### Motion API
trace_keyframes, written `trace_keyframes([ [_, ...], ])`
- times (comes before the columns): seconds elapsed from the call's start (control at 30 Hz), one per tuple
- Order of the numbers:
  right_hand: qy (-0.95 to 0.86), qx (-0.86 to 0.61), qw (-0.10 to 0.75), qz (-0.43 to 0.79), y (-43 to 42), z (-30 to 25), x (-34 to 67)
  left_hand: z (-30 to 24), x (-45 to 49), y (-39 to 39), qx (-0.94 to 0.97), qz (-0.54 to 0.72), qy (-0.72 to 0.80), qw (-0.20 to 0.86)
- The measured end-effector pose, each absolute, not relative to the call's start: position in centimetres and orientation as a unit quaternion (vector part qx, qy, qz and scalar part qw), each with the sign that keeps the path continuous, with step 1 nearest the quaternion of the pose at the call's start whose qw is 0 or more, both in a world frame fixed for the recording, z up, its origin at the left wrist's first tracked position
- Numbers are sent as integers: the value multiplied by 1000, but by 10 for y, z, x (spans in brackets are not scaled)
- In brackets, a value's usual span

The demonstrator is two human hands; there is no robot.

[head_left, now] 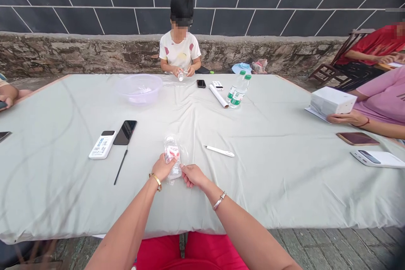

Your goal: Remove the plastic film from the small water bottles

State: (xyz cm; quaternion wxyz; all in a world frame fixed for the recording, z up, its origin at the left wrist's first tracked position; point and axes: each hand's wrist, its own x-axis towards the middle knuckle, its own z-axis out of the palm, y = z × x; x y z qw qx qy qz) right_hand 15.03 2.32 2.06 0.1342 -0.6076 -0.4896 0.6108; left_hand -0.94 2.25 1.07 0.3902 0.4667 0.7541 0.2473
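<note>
**Nothing legible: every label too small or blurred**
The bagged bottle (172, 155) between the left hand (163, 168) and right hand (193, 176) has a red-and-white label, unreadable. The white pack (102, 144) left of them has blurred blue print. Water bottles (238, 91) far ahead have unreadable green labels.

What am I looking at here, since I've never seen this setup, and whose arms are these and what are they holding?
There is no machine. This one picture comes from a camera worn on a person's head, looking forward and down at their own bare arms. The left hand, with a gold bangle, holds a small clear bottle wrapped in clear plastic. The fingers of the right hand touch it. On the pale green tablecloth lie a black smartphone and a white pen. A person across the table handles a similar bottle.
</note>
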Motion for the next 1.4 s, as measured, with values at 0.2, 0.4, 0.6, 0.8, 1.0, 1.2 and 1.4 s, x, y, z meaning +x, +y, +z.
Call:
trace_keyframes([
  [0.2, -461, -589, 189, 636, 19, 21, 149, 15, -19, -12, 482, 228, 713, 456],
  [0.4, -461, -601, 197, 622, 17, 18, 149, 8, -14, -65, 562, 240, 713, 344],
  [0.6, -514, -631, 153, 561, 24, 19, 159, 13, -8, -96, 717, 184, 640, 203],
  [0.8, -623, -653, 87, 421, 42, 28, 183, 37, -17, -45, 612, 261, 726, 174],
  [1.0, -685, -629, 217, 296, 31, 49, 169, 36, 10, 7, 625, 185, 733, 194],
  [1.2, -781, -461, 223, 357, 23, 11, 129, 21, 6, 6, 598, 224, 733, 234],
  [1.4, -855, -433, 98, 268, 26, -10, 140, 15, -47, -8, 575, 282, 707, 300],
])
